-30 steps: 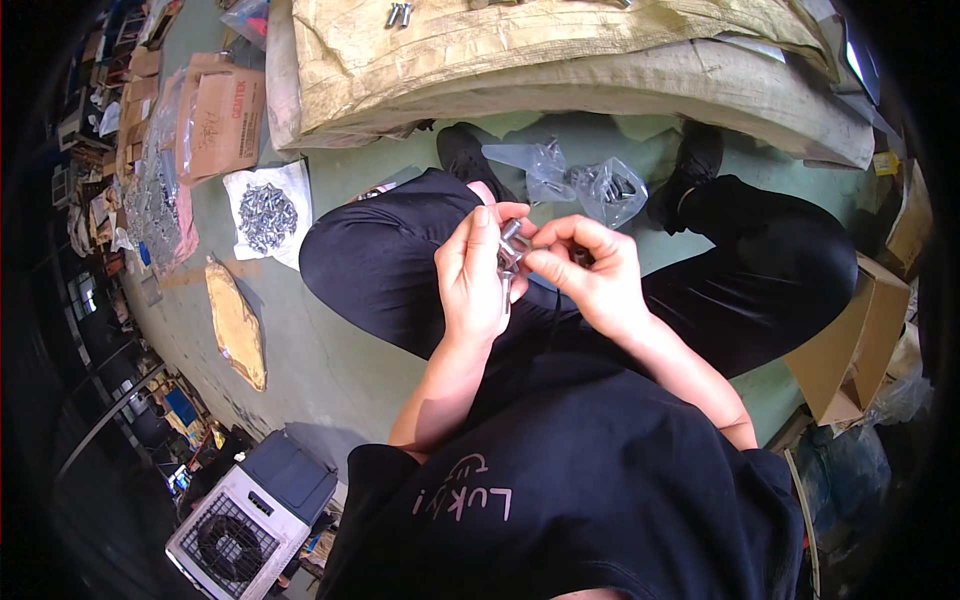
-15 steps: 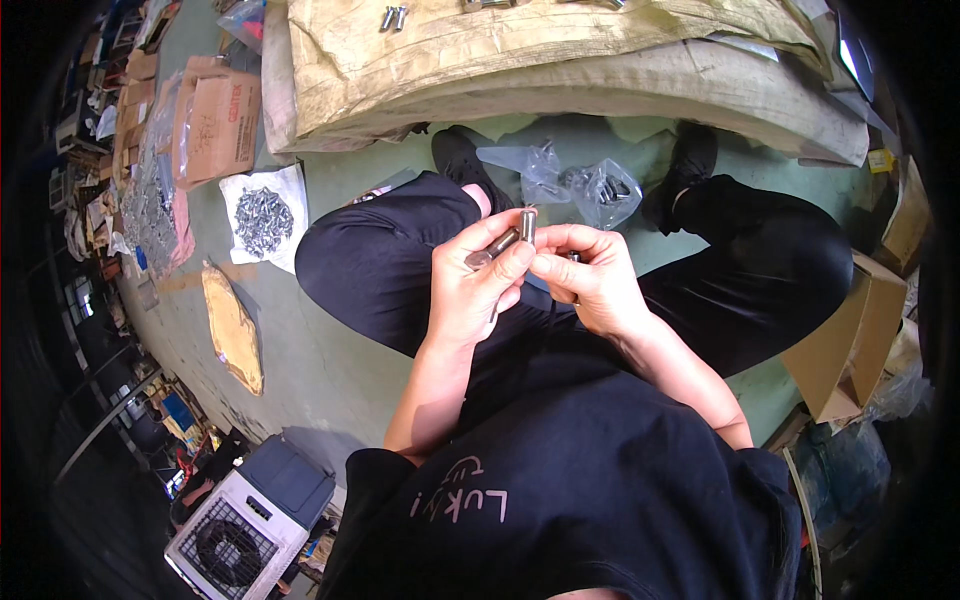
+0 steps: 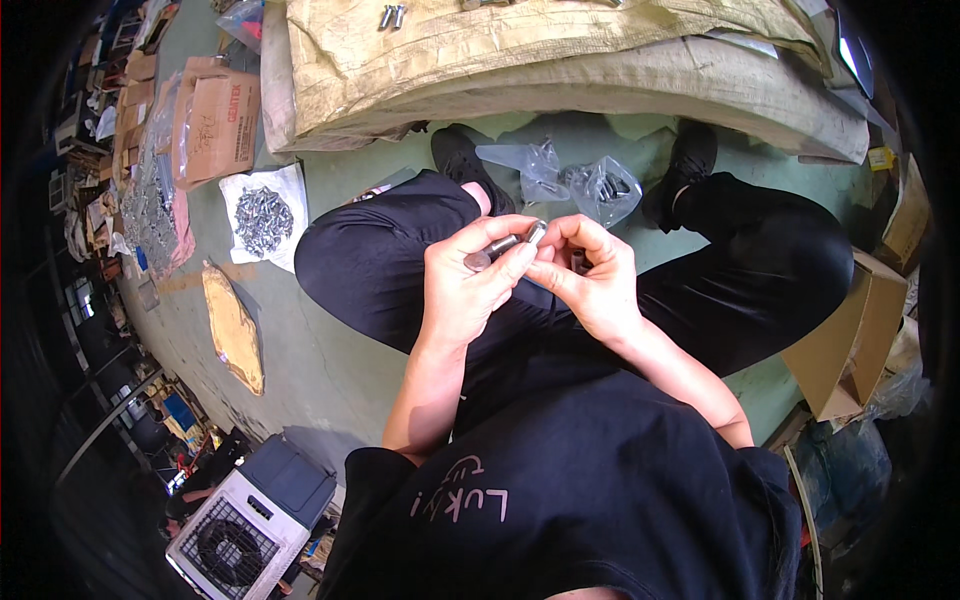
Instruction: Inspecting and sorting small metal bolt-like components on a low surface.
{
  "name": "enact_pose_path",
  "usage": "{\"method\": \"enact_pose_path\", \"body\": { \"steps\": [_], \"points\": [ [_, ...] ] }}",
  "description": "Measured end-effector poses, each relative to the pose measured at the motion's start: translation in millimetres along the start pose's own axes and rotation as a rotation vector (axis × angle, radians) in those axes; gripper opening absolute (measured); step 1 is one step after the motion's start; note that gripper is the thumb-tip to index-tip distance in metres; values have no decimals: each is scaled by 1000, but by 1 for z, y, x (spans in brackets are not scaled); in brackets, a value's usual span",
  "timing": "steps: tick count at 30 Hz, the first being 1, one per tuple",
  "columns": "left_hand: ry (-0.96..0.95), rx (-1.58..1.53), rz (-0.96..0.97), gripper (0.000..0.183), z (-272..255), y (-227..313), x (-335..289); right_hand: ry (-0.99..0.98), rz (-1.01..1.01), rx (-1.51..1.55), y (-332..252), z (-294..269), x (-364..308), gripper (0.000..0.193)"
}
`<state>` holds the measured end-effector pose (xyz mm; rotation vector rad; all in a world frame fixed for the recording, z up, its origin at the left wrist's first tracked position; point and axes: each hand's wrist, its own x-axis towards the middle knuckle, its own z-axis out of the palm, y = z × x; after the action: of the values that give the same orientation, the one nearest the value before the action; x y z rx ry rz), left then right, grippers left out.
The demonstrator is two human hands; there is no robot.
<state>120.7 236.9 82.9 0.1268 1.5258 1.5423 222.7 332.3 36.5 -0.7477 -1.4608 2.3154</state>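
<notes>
My left hand (image 3: 462, 285) is closed around two metal pins in front of my lap. One headed pin (image 3: 496, 248) lies across the fingers, its round flat head toward the left. The second, a shiny pin (image 3: 536, 233), tilts up between the thumb and fingertips. Close against it is my right hand (image 3: 602, 280), its fingers curled and its thumb near the shiny pin. A small dark metal piece (image 3: 577, 260) shows in the right fingers; its exact kind is mostly hidden.
Ahead stands a low cloth-covered work surface (image 3: 480, 95) with a few metal pins (image 3: 392, 17). Between my feet lie clear plastic bags (image 3: 603, 190) with metal parts. At left are many small metal parts on a white sheet (image 3: 290, 240), a cardboard box (image 3: 215, 125) and a fan unit (image 3: 235, 530).
The shiny pin, upright before, now leans to the right. Both hands have shifted slightly, and the right fingers have moved up around it.
</notes>
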Motion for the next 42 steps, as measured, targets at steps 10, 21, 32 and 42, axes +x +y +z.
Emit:
{"method": "enact_pose_path", "body": {
  "steps": [10, 21, 32, 42],
  "points": [
    [58, 607, 562, 25, 5, 2, 2, -24, 144, 272, -11, -10, 5, 17],
    [58, -116, 13, 22, -1, -6, -4, 16, 88, 284, -12, -8, 3, 22],
    [60, 36, 180, 29, -2, -6, -6, 6, 84, 274, -13, -8, 3, 21],
    [56, 329, 472, 33, -1, -9, -3, 5, 124, 370, -14, -8, 3, 22]
  ]
}}
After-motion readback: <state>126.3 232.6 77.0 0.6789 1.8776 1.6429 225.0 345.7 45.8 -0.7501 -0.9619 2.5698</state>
